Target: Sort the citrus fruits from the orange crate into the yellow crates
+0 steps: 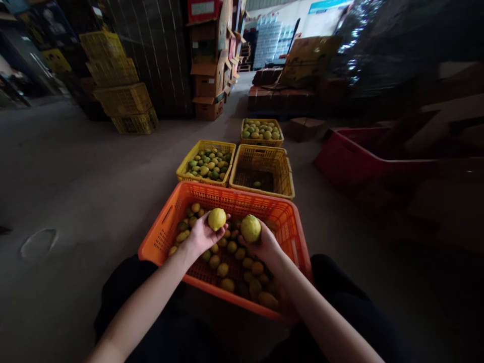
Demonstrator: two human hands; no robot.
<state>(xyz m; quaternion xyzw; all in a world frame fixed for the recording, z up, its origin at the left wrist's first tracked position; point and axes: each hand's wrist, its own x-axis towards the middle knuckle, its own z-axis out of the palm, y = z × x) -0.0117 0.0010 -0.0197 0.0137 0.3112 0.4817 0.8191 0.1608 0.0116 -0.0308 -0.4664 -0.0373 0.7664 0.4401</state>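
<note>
Resting in my left hand point(202, 236) is a yellow lemon point(217, 219), with the fingers curled beneath it. My right hand point(267, 245) holds a larger, greenish-yellow lemon point(250, 229), cupped from below and from the right. Both hands are over a big orange plastic crate point(291, 222) between my knees. Loose lemons point(223, 269), yellow to green, lie scattered across its floor, and my hands and forearms hide some of them.
Beyond the orange crate stand a yellow crate of green and yellow lemons point(206, 164), a yellow crate point(285, 174) with one fruit visible, and a third filled crate point(262, 141). A red bin point(340, 156) is at right. Stacked yellow crates point(123, 98) and cardboard boxes point(206, 85) stand behind.
</note>
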